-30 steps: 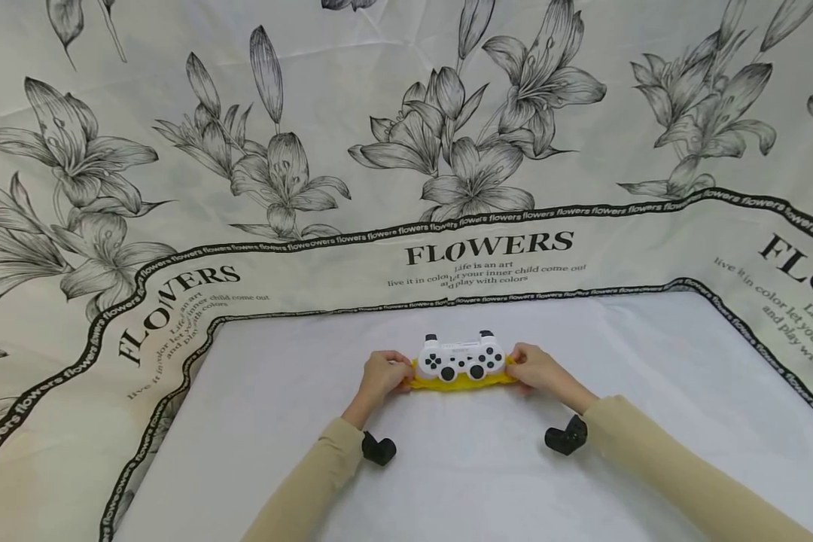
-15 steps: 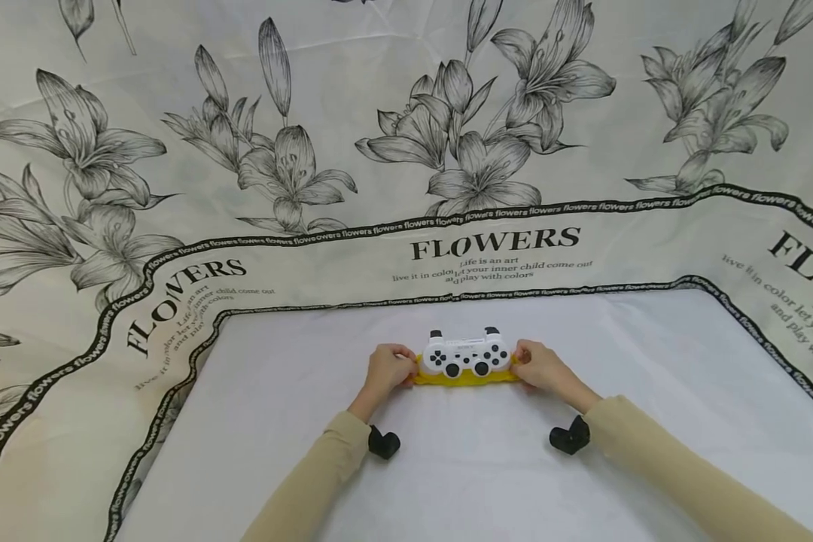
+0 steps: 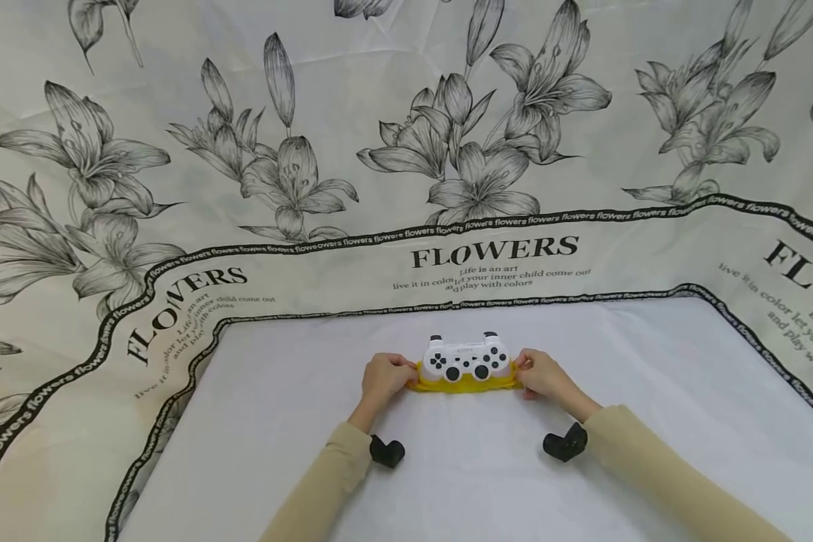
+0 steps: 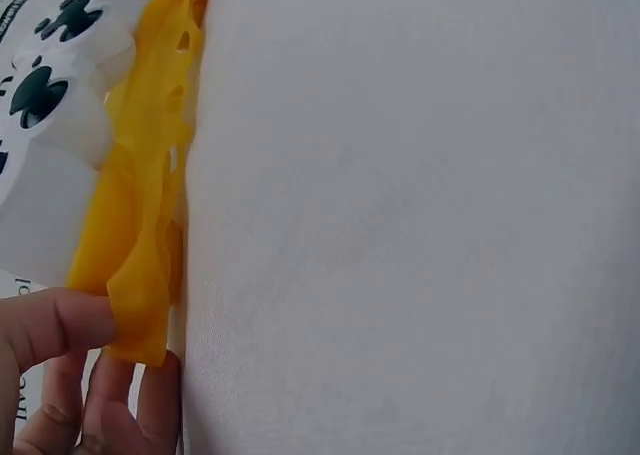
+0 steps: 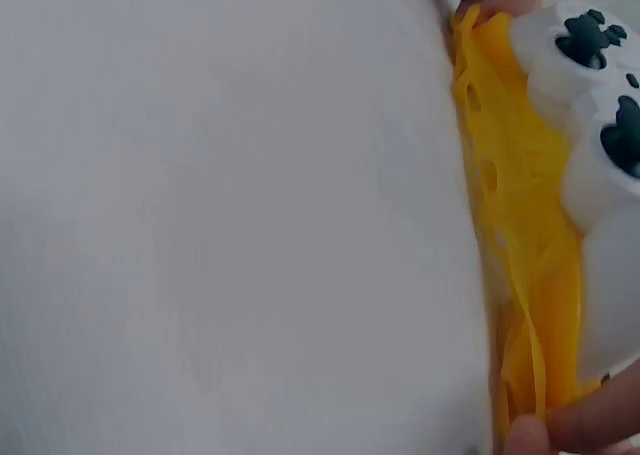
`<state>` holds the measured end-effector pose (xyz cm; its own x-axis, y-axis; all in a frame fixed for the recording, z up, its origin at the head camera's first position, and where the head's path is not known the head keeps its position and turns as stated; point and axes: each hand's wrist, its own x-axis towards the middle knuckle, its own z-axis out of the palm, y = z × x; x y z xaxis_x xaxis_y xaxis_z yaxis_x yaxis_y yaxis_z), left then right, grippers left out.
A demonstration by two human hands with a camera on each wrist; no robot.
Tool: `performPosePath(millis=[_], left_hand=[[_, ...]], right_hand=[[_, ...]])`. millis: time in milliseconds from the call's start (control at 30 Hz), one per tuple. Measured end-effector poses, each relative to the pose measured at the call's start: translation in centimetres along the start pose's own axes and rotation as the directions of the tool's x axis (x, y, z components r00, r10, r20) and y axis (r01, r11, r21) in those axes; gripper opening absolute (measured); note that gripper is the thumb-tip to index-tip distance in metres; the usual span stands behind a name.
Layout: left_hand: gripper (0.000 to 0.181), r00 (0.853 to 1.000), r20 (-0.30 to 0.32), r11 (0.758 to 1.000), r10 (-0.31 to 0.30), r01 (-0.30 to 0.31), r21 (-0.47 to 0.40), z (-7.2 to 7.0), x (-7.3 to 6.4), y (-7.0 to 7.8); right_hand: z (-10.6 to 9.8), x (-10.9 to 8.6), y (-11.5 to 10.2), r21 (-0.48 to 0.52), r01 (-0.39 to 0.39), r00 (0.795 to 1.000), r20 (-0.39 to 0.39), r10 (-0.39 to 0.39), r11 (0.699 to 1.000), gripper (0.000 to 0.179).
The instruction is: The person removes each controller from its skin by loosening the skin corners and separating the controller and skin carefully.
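Note:
A white game controller [image 3: 465, 359] with black sticks and buttons lies face up at the middle of the table, its front facing me. Along its near side runs a soft yellow silicone controller cover [image 3: 462, 385] with small cut-out holes. My left hand [image 3: 384, 382] pinches the cover's left end between thumb and fingers. At the opposite end, my right hand [image 3: 544, 376] grips the cover the same way. In the left wrist view, the thumb presses on a yellow flap [image 4: 140, 315] with the other fingers beneath. The right wrist view shows fingertips [image 5: 528, 437] at the cover's folded edge.
White cloth covers the table [image 3: 467, 482]. Behind it hangs a flower-printed fabric backdrop [image 3: 312, 278], which also wraps the left and right sides. Black wrist-worn devices [image 3: 388, 452] sit under both beige sleeves [image 3: 325, 482].
The head view has shifted slightly. Both hands still hold the two ends of the cover, with only small finger movements; the controller stays within it at nearly the same spot.

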<state>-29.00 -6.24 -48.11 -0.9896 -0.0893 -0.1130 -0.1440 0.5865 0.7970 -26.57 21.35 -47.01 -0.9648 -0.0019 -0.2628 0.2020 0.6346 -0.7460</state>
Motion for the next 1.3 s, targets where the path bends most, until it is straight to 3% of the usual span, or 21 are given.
performPosePath(millis=[167,300,433,667,767,1000,1200,1300], left_hand=[[0.011,0.999,-0.020,0.999,0.042,-0.042,-0.016,0.0,-0.9,0.1],[0.018,0.997,-0.019,0.997,0.079,-0.079,-0.010,0.0,-1.6,0.2],[0.021,0.994,-0.009,0.994,0.108,-0.109,-0.025,0.0,-2.0,0.2],[0.026,0.994,0.052,0.988,0.097,-0.090,-0.128,0.3,-1.5,-0.8],[0.035,0.992,0.065,0.980,0.112,-0.099,-0.175,0.2,-1.4,-0.9],[0.041,0.965,0.112,0.953,0.237,-0.208,-0.222,0.3,-1.3,-1.0],[0.059,0.931,0.219,0.949,0.293,-0.255,-0.185,0.3,-1.5,-1.2],[0.071,0.925,0.259,0.957,0.278,-0.245,-0.153,-0.1,-1.9,-1.1]], right_hand=[[0.3,-0.2,-0.1,0.081,-0.039,0.995,-0.090,0.047,0.996,0.032],[0.2,-0.3,0.2,0.145,-0.006,0.989,-0.144,0.028,0.989,0.035],[0.2,-0.5,0.6,0.119,0.057,0.986,-0.165,-0.036,0.991,0.039],[1.1,-0.7,1.0,-0.063,0.180,0.957,-0.218,-0.189,0.982,0.040],[1.5,-0.7,0.9,-0.058,0.197,0.950,-0.235,-0.205,0.979,0.038],[1.7,-0.7,0.6,-0.011,0.242,0.934,-0.267,-0.236,0.970,0.034],[1.3,-0.7,0.5,0.015,0.218,0.941,-0.270,-0.206,0.976,0.036],[1.0,-0.7,0.3,0.024,0.196,0.950,-0.251,-0.184,0.980,0.036]])
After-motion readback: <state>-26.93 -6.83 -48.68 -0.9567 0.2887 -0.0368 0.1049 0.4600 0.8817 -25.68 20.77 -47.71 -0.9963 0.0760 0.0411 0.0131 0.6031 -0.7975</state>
